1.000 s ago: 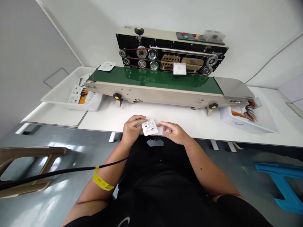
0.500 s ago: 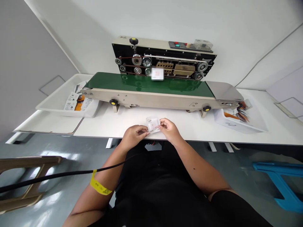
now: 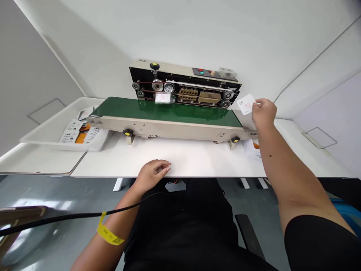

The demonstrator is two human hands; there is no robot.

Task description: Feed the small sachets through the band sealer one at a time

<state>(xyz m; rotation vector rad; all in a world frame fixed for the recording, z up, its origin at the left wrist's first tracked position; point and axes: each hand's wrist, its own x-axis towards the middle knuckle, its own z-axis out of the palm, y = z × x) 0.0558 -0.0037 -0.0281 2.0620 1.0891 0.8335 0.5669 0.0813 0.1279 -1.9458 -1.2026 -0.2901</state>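
My right hand [image 3: 264, 113] is up at the right end of the conveyor, pinching a small white packet [image 3: 246, 104] by its right side. The packet has dark and pale red print and is tilted, above the metal end plate [image 3: 245, 121]. Near the table's front edge my left hand [image 3: 153, 174] holds nothing, its fingers bent and a gap between thumb and fingertips. A second white packet [image 3: 163, 98], blurred out, is at the rollers of the band sealing machine [image 3: 186, 88], over the green belt [image 3: 166, 112].
At the left end, a white bin [image 3: 36, 137] holds several printed packets. Another white bin [image 3: 251, 149] stands below the belt's right end, partly behind my arm. Knobs [image 3: 128, 132] stick out of the conveyor's front. A black cable [image 3: 84, 215] crosses my left forearm.
My right hand has carried the packet from the table front up to the conveyor's right end. My left hand has let go of it. The packet at the rollers has moved left along the machine.
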